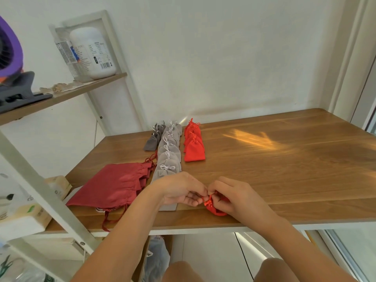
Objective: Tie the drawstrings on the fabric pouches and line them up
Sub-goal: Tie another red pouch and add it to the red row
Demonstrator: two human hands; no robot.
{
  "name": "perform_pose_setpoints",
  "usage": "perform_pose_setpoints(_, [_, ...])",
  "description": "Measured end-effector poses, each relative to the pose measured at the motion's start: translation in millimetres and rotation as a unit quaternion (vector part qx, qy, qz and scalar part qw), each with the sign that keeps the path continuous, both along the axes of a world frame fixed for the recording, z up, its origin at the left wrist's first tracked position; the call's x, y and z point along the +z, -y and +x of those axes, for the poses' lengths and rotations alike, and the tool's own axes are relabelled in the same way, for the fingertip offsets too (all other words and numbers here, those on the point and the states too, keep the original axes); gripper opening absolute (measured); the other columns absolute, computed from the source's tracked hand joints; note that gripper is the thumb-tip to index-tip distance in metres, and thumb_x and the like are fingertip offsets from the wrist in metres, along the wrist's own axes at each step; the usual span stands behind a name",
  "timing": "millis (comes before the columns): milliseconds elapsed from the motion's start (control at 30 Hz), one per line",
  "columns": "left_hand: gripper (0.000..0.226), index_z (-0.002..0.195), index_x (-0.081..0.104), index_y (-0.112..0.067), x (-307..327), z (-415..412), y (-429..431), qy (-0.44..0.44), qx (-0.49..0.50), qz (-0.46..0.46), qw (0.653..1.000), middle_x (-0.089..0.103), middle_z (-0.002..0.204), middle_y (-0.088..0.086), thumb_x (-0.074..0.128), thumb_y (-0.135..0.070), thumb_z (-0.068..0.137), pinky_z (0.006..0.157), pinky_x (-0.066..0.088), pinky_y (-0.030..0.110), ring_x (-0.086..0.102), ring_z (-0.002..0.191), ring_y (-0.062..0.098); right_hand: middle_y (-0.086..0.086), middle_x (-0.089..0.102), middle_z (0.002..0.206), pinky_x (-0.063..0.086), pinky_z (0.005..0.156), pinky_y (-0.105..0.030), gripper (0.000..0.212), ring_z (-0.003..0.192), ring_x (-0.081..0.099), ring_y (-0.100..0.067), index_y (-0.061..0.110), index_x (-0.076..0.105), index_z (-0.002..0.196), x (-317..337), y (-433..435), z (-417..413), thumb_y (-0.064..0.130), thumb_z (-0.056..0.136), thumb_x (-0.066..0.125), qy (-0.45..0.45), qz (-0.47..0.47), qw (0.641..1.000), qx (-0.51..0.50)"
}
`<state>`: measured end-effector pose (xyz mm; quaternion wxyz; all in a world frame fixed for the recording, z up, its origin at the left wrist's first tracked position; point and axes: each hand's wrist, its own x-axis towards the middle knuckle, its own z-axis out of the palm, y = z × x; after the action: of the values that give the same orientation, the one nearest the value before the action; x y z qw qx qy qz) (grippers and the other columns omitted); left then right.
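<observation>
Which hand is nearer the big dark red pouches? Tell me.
Left. The left hand sits just right of the dark red pouches; the right hand is farther right, past the small red pouch both hands pinch.

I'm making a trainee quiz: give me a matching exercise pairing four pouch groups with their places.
Things:
1. small bright red fabric pouch
2. row of light grey fabric pouches
3. row of bright red fabric pouches
4. stack of large dark red fabric pouches
Places:
A. lying flat, near left
B. middle row
C. pinched by left hand and right hand
D. rightmost row
Pairs: 1-C, 2-B, 3-D, 4-A
</observation>
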<state>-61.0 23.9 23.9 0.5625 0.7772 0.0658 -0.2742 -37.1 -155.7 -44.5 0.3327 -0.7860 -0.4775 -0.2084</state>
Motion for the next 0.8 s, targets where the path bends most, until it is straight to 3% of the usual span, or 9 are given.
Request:
perform_pose_setpoints(100, [0.008, 0.087, 0.071, -0.004, 4, -3, -1, 0.029, -0.060, 0.019, 0.998, 0.061, 0.065, -0.002, 0.064, 0.000, 0.087, 0.059, 0.047, 0.013, 0.054, 0.058, 0.003, 0.015, 0.052, 0.078, 0.040, 0.060, -0.011, 0.010, 0.067, 0.047, 0.001, 0.017, 0.059, 0.084, 1, 1, 1, 0.025, 0.083, 0.053, -0.033, 0.024, 0.999, 0.017])
perform_pose_setpoints(200, [0.013, 0.085, 0.072, 0.003, 2, -4, 0, 0.123, -0.100, 0.101, 0.982, 0.056, 0.057, -0.006, 0.073, -0.010, 0.083, 0.058, 0.041, 0.012, 0.048, 0.054, 0.002, 0.026, 0.044, 0.076, 0.034, 0.064, -0.004, 0.014, 0.070, 0.045, 0.009, 0.017, 0.059, 0.085, 0, 2, 5, 0.031, 0.081, 0.057, -0.085, 0.037, 0.995, 0.037])
perform_pose_setpoints(300, [0.026, 0.088, 0.071, 0.009, -1, -3, 0, 0.181, -0.118, 0.118, 0.969, 0.056, 0.063, 0.005, 0.076, -0.015, 0.080, 0.057, 0.042, 0.014, 0.048, 0.056, 0.005, 0.025, 0.046, 0.074, 0.034, 0.063, -0.005, 0.014, 0.068, 0.046, 0.007, 0.020, 0.058, 0.084, -3, 4, 6, 0.034, 0.081, 0.058, -0.110, 0.053, 0.991, 0.047])
perform_pose_setpoints(367, [0.022, 0.086, 0.072, 0.006, -3, -2, -3, 0.194, -0.128, 0.116, 0.966, 0.057, 0.066, 0.010, 0.075, -0.015, 0.080, 0.057, 0.042, 0.015, 0.048, 0.057, 0.006, 0.019, 0.050, 0.074, 0.034, 0.062, -0.005, 0.015, 0.066, 0.046, 0.006, 0.018, 0.060, 0.084, -3, 4, 4, 0.032, 0.083, 0.058, -0.106, 0.055, 0.992, 0.048])
perform_pose_setpoints(500, [0.006, 0.083, 0.076, -0.009, -9, 0, -10, 0.209, -0.113, 0.109, 0.965, 0.059, 0.063, 0.001, 0.074, -0.015, 0.081, 0.058, 0.043, 0.017, 0.050, 0.059, 0.008, 0.010, 0.061, 0.079, 0.038, 0.067, -0.006, 0.018, 0.072, 0.051, 0.004, 0.017, 0.064, 0.088, -1, 4, 4, 0.033, 0.088, 0.055, -0.107, 0.049, 0.992, 0.043])
perform_pose_setpoints(633, [0.008, 0.089, 0.075, -0.007, -15, 1, -11, 0.229, -0.081, 0.076, 0.967, 0.061, 0.059, -0.007, 0.069, -0.010, 0.086, 0.056, 0.043, 0.015, 0.051, 0.057, 0.004, 0.013, 0.065, 0.092, 0.044, 0.077, -0.010, 0.012, 0.086, 0.058, 0.003, 0.018, 0.066, 0.097, 0, 5, 8, 0.027, 0.091, 0.060, -0.115, 0.056, 0.991, 0.042])
perform_pose_setpoints(800, [0.018, 0.081, 0.071, -0.014, -22, 2, -8, 0.245, -0.046, 0.048, 0.967, 0.055, 0.055, -0.011, 0.059, -0.006, 0.092, 0.054, 0.043, 0.015, 0.049, 0.055, 0.002, 0.007, 0.065, 0.090, 0.050, 0.072, -0.018, 0.018, 0.080, 0.061, -0.003, 0.016, 0.069, 0.098, 0, 5, 11, 0.017, 0.081, 0.074, -0.123, 0.086, 0.988, 0.021])
